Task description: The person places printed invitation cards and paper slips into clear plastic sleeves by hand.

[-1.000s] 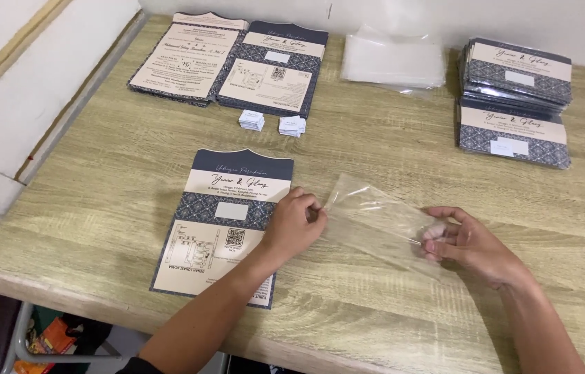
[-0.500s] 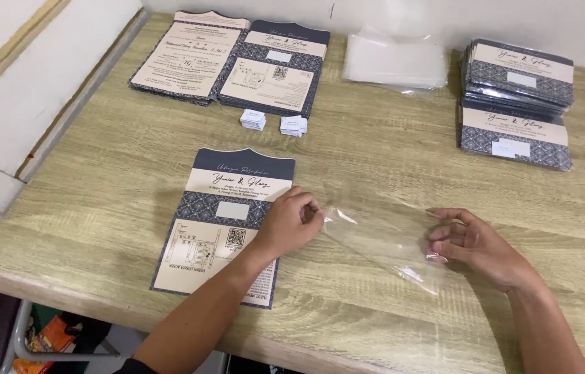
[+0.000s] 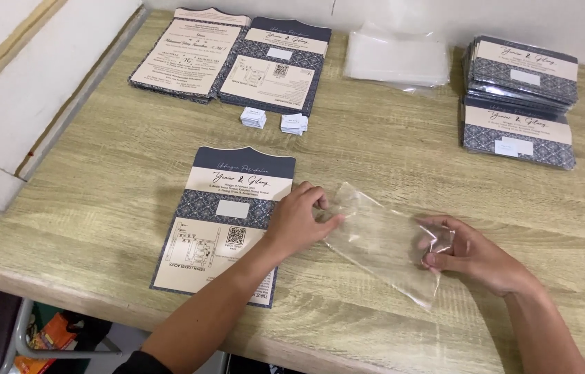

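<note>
Left hand (image 3: 301,220): it is pinching one end of the clear plastic sleeve (image 3: 384,239) with closed fingers, while lying over the right edge of the open card (image 3: 227,220).
Right hand (image 3: 474,253): it is holding the other end of the sleeve between thumb and fingers.
Sleeve: it is lying stretched between both hands on the wooden table (image 3: 99,194), just beside the card.
Behind: two open cards (image 3: 234,59), small white tags (image 3: 275,120), a pile of sleeves (image 3: 396,59) and stacked cards (image 3: 519,97) are resting near the far edge.
</note>
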